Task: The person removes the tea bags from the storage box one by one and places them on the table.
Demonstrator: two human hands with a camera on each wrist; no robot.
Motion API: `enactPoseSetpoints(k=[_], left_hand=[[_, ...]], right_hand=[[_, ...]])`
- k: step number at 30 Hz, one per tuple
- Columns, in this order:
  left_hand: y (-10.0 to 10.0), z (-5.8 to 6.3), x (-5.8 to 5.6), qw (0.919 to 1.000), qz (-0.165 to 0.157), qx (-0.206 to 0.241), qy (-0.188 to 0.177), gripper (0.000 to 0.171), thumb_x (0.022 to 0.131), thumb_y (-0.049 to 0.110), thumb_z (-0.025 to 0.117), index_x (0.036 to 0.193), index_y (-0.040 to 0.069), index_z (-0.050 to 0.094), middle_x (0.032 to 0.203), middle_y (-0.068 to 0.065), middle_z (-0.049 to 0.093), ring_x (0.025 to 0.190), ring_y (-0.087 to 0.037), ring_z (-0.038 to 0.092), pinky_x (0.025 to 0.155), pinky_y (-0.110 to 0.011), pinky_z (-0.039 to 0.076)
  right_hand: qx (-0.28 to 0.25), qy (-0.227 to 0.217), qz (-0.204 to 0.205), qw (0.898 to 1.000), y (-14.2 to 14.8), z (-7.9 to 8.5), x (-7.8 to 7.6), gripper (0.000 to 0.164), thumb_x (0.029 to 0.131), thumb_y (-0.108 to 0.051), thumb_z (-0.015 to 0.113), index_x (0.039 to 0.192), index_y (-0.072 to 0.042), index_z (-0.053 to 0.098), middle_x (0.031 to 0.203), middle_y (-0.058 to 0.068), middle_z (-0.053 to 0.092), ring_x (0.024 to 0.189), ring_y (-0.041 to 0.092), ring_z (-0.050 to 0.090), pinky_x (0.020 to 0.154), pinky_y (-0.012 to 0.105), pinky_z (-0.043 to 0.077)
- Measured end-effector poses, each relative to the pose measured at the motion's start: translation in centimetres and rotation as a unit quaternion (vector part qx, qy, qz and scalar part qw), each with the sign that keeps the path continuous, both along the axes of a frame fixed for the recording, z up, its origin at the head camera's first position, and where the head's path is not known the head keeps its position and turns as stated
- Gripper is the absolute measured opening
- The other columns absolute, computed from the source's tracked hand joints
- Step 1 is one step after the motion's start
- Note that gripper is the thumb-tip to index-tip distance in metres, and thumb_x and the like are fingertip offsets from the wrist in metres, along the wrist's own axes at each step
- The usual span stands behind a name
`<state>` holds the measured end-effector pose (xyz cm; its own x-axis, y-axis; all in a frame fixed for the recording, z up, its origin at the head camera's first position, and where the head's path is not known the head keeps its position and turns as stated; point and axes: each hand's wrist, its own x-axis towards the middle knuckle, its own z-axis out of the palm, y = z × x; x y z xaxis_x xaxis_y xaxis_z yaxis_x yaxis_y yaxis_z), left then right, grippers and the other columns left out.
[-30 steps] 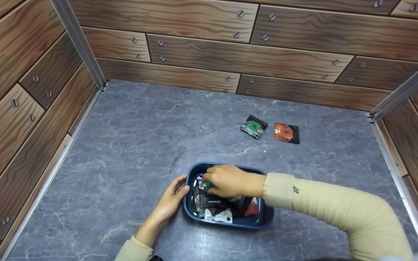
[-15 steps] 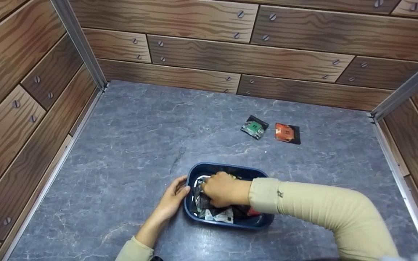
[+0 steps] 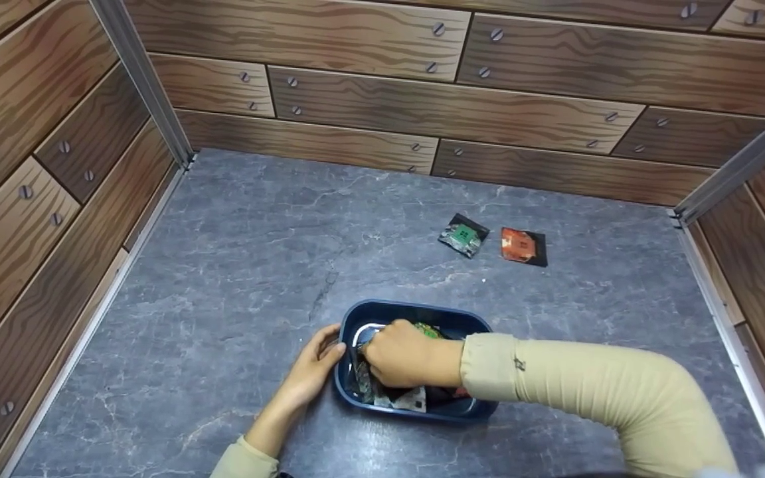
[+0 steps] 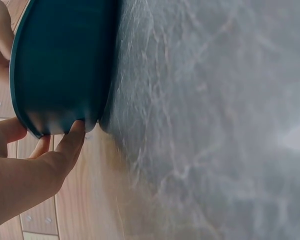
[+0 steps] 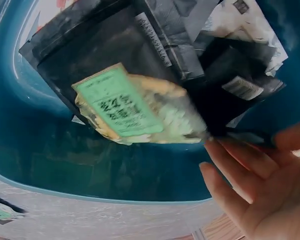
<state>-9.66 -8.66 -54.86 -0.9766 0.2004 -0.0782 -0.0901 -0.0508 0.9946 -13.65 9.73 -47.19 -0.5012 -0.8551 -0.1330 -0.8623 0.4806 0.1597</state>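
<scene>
A dark blue plastic bin point(image 3: 452, 318) holds several flat sachets. My left hand point(image 3: 309, 367) rests against the bin's left end from outside, thumb and fingertips touching its rim and wall in the left wrist view. Down inside the bin is my right hand point(image 3: 401, 355), its back upward and its fingertips hidden from the head camera. In the right wrist view, its thumb and fingers hold the edge of a dark sachet point(image 5: 247, 136). Beside the fingertips lies a black sachet with a green label point(image 5: 121, 102). A white sachet point(image 3: 410, 399) shows at the bin's front.
Beyond the bin, a green and black sachet point(image 3: 464, 235) and an orange and black sachet point(image 3: 523, 246) lie side by side on the grey marbled surface point(image 3: 256, 265). Wood-patterned walls point(image 3: 356, 129) stand at the back and both sides.
My right hand has moved slightly down and left, deeper among the sachets, and a green-yellow patch now shows behind it. My left hand and the bin keep their places.
</scene>
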Motion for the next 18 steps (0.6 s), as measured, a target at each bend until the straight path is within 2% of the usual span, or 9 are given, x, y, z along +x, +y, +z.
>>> enactPoseSetpoints(k=[6,12,18], left_hand=[[-0.1,0.0,0.0,1.0,0.003,-0.006,0.0,0.046,0.102,0.005,0.05,0.139,-0.018,0.036,0.141,-0.036,0.043,0.132,-0.046,0.043,0.113,-0.048,0.034],[0.0,0.2,0.0,1.0,0.003,-0.006,-0.005,0.046,0.102,0.006,0.05,0.14,-0.017,0.036,0.142,-0.035,0.043,0.133,-0.045,0.042,0.114,-0.048,0.033],[0.0,0.2,0.1,0.9999,0.002,-0.011,-0.002,0.046,0.102,0.006,0.05,0.14,-0.017,0.037,0.142,-0.035,0.043,0.132,-0.046,0.043,0.114,-0.049,0.033]], right_hand=[[-0.052,0.034,0.043,0.997,0.3,0.7,0.2,0.007,0.078,-0.016,0.073,0.079,-0.014,0.067,0.066,0.0,0.064,0.056,0.018,0.061,0.043,0.033,0.048],[-0.07,0.033,0.051,0.996,1.4,1.9,0.2,0.015,0.074,-0.009,0.075,0.088,-0.011,0.069,0.072,0.0,0.067,0.064,0.017,0.063,0.049,0.031,0.05],[-0.09,0.029,0.045,0.994,3.2,3.5,0.1,0.024,0.077,-0.003,0.073,0.1,-0.008,0.072,0.09,0.002,0.073,0.077,0.018,0.066,0.059,0.029,0.054]])
